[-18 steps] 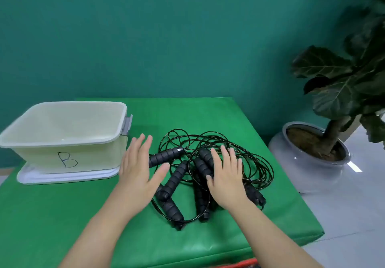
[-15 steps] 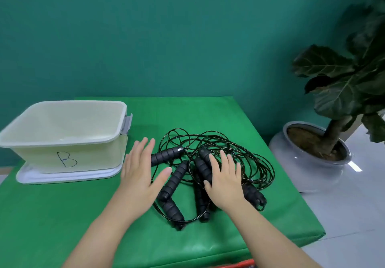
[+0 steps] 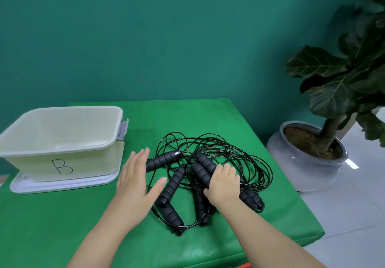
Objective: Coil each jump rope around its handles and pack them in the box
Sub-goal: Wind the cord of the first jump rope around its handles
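Observation:
A tangle of black jump ropes (image 3: 235,153) with several ribbed black foam handles lies on the green table (image 3: 52,215). My right hand (image 3: 224,183) grips a pair of handles (image 3: 203,166) in the middle of the pile, fingers curled round them. Just left of the pile my left hand (image 3: 137,179) hovers flat with straight fingers, close to one handle (image 3: 162,160) and holding nothing. The cream plastic box (image 3: 60,142) marked "B" stands open and empty at the left, on its white lid (image 3: 62,185).
A large potted plant in a grey ceramic pot (image 3: 304,163) stands on the floor off the table's right edge. A teal wall backs the table. The table's front right corner lies near the ropes.
My right hand has dropped onto the pile and curled its fingers round two handles. My left hand has slid a little toward the pile, still flat.

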Tool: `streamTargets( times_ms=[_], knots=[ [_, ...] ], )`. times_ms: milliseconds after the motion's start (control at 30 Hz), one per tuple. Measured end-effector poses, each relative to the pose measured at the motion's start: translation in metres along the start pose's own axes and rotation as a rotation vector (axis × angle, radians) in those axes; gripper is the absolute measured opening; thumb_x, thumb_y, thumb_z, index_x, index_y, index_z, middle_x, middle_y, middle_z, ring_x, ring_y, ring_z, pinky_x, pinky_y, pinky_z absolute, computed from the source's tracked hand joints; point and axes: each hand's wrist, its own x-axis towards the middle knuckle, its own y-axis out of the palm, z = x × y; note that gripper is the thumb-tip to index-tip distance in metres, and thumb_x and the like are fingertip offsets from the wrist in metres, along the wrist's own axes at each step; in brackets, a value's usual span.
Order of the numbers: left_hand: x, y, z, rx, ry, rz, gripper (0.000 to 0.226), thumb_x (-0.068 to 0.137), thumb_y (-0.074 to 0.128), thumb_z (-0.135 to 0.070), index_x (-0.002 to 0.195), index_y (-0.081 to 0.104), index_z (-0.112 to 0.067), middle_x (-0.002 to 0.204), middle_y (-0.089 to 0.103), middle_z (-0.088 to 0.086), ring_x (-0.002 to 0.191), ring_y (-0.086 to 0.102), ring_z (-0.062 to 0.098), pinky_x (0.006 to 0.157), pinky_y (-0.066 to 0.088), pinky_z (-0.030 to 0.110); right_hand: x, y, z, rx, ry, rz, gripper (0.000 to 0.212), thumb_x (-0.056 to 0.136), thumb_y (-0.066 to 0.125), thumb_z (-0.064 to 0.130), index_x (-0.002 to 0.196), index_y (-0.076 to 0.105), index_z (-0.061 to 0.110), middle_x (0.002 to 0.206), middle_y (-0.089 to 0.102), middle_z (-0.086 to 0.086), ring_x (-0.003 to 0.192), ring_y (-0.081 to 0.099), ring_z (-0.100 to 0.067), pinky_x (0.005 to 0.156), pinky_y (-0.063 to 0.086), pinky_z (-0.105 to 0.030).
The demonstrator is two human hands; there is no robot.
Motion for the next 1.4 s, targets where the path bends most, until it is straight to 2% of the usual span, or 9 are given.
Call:
streamTargets(
  times_ms=[200, 400, 667, 800, 933, 1000, 1100, 1233, 1400],
  knots=[
    [-0.004, -0.018, -0.002, 0.048, 0.002, -0.014, 0.073, 0.089, 0.039, -0.049, 0.145, -0.003, -0.03, 0.153, 0.004, -0.01, 0.131, -0.009, -0.005, 0.114, -0.004, 0.028, 0.011, -0.014, -0.005, 0.04, 0.009, 0.043, 0.06, 0.079, 0.06, 0.049, 0.118, 0.042, 0.007, 0.121, 0.045, -0.01, 0.114, 0.041, -0.027, 0.096, 0.036, -0.035],
    [0.005, -0.029, -0.007, 0.078, 0.017, -0.04, 0.07, 0.089, 0.044, -0.044, 0.145, 0.004, -0.028, 0.153, 0.009, -0.007, 0.14, -0.002, 0.006, 0.114, -0.003, 0.029, 0.001, -0.034, -0.017, 0.308, -0.003, -0.141, 0.066, 0.074, 0.057, 0.044, 0.131, 0.033, 0.019, 0.12, 0.046, -0.004, 0.112, 0.041, -0.025, 0.092, 0.038, -0.036],
    [0.026, -0.031, -0.055, -0.249, 0.129, 0.019, 0.058, 0.089, 0.052, -0.036, 0.138, 0.021, -0.04, 0.136, 0.026, -0.024, 0.127, 0.02, -0.01, 0.106, 0.019, 0.019, -0.019, -0.071, -0.016, 0.603, -0.212, -0.293, 0.035, 0.059, 0.055, 0.04, 0.09, 0.042, 0.029, 0.086, 0.047, 0.007, 0.084, 0.042, -0.019, 0.068, 0.034, -0.03],
    [0.023, -0.029, -0.064, -0.417, 0.151, 0.069, 0.063, 0.087, 0.058, -0.027, 0.123, 0.019, -0.061, 0.129, 0.037, -0.025, 0.115, 0.04, -0.018, 0.098, 0.031, 0.013, -0.037, -0.088, -0.008, 0.68, -0.384, -0.298, 0.046, 0.063, 0.058, 0.038, 0.106, 0.045, 0.026, 0.098, 0.048, 0.011, 0.094, 0.044, -0.013, 0.079, 0.038, -0.028],
    [0.019, -0.025, -0.064, -0.772, 0.044, 0.113, 0.061, 0.086, 0.06, -0.014, 0.124, 0.032, -0.054, 0.095, 0.066, -0.015, 0.097, 0.062, 0.002, 0.1, 0.043, 0.032, -0.048, -0.102, 0.002, 0.68, -0.515, -0.214, 0.057, 0.066, 0.057, 0.039, 0.119, 0.041, 0.025, 0.104, 0.046, 0.015, 0.1, 0.045, -0.008, 0.084, 0.039, -0.024],
    [0.016, -0.024, -0.061, -0.799, 0.026, 0.083, 0.062, 0.089, 0.055, -0.005, 0.124, 0.035, -0.053, 0.103, 0.065, -0.013, 0.104, 0.061, 0.006, 0.104, 0.039, 0.043, -0.05, -0.105, 0.007, 0.678, -0.541, -0.179, 0.057, 0.068, 0.059, 0.038, 0.121, 0.039, 0.029, 0.107, 0.047, 0.015, 0.102, 0.045, -0.008, 0.087, 0.041, -0.025],
    [0.011, -0.025, -0.056, -0.76, 0.043, 0.083, 0.061, 0.089, 0.055, -0.013, 0.124, 0.035, -0.058, 0.115, 0.061, -0.022, 0.113, 0.056, 0.003, 0.107, 0.036, 0.043, -0.053, -0.105, 0.012, 0.648, -0.568, -0.165, 0.057, 0.067, 0.059, 0.041, 0.119, 0.037, 0.034, 0.104, 0.05, 0.013, 0.098, 0.047, -0.01, 0.084, 0.044, -0.031],
    [0.008, -0.025, -0.05, -0.685, 0.048, 0.079, 0.05, 0.081, 0.05, -0.031, 0.119, 0.038, -0.061, 0.099, 0.065, -0.017, 0.101, 0.062, 0.012, 0.101, 0.042, 0.046, -0.055, -0.106, 0.015, 0.598, -0.535, -0.148, 0.05, 0.066, 0.063, 0.046, 0.107, 0.039, 0.033, 0.095, 0.046, 0.014, 0.091, 0.046, -0.01, 0.075, 0.04, -0.028],
    [0.001, -0.023, -0.049, -0.735, 0.047, 0.074, 0.038, 0.089, 0.051, -0.022, 0.11, 0.048, -0.053, 0.094, 0.067, -0.014, 0.093, 0.065, 0.012, 0.093, 0.047, 0.038, -0.056, -0.107, 0.015, 0.472, -0.484, -0.136, 0.045, 0.067, 0.06, 0.047, 0.102, 0.04, 0.026, 0.093, 0.042, 0.01, 0.091, 0.047, -0.015, 0.074, 0.038, -0.031]
  ],
)
